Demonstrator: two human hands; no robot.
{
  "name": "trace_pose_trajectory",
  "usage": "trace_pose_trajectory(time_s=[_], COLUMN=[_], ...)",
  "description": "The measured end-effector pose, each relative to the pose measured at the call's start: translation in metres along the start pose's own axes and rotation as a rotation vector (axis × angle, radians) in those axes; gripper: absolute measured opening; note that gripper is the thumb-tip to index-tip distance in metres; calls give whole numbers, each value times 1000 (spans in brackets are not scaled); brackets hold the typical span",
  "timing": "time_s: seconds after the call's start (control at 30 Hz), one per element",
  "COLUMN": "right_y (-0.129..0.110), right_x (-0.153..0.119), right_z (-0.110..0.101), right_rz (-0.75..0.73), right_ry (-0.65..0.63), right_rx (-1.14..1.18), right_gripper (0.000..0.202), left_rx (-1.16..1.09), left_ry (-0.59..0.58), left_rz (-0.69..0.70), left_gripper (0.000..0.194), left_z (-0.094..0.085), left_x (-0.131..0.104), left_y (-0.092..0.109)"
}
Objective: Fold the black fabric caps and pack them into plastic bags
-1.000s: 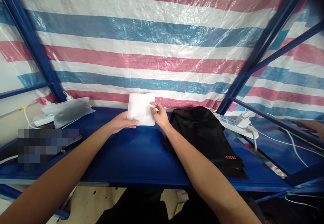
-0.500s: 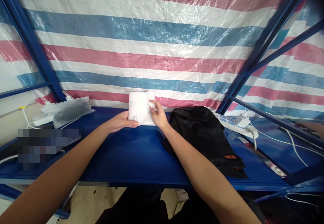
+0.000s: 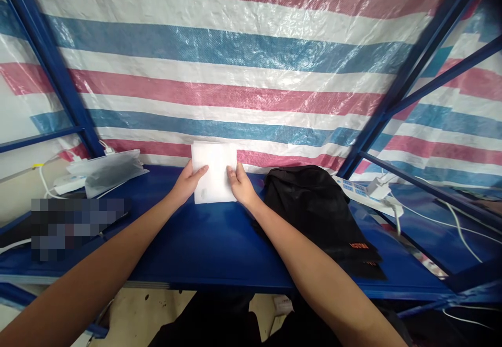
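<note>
A stack of white paper sheets (image 3: pixel 215 177) is held upright above the blue shelf, facing me, with a small faint mark near its lower left. My left hand (image 3: pixel 187 184) grips the left edge, thumb across the front and the other fingers hidden behind. On the opposite edge, my right hand (image 3: pixel 240 185) pinches the sheets, its thumb also in front. Folded black fabric bags (image 3: pixel 309 211) with orange lettering lie just to the right of my right forearm.
The blue metal shelf (image 3: pixel 196 253) has frame posts on both sides and a striped plastic sheet (image 3: pixel 219 91) behind. A white power strip (image 3: pixel 366 195) with cables lies at the right. A translucent plastic pouch (image 3: pixel 113 172) and a blurred-out item (image 3: pixel 78 227) are at the left.
Both hands have shifted the sheets slightly left and turned them more squarely toward me. My right hand has moved from the front face to the right edge, and my left hand higher up its edge.
</note>
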State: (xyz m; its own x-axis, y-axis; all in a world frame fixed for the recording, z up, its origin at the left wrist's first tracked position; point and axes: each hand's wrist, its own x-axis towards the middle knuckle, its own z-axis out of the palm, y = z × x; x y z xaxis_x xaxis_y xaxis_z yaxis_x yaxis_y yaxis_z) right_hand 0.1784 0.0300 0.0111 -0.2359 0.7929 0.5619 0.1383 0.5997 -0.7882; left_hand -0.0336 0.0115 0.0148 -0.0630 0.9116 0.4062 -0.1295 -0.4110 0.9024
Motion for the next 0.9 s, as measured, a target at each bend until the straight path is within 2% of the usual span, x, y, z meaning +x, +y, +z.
trace_pose_trajectory(time_s=[0.23,0.43,0.6,0.73,0.9], right_y=[-15,-13,-13,-18,-22], right_x=[-4,-3,-1,-1,-5], right_z=[-2,1,4,4,1], right_rz=[-79,-62,-40,-107,-106], right_ry=[13,89,138,179,183], right_rx=[-64,-32,40,150,-4], right_gripper=[35,36,40,47,43], left_rx=[93,111,96,128,165], left_ry=[69,129,95,84,112], left_rz=[204,228,225,255,288], left_gripper=[51,43,44,44,44], left_z=[5,5,9,14,21], left_x=[-2,-4,-10,-15,-18], left_y=[2,3,6,10,12])
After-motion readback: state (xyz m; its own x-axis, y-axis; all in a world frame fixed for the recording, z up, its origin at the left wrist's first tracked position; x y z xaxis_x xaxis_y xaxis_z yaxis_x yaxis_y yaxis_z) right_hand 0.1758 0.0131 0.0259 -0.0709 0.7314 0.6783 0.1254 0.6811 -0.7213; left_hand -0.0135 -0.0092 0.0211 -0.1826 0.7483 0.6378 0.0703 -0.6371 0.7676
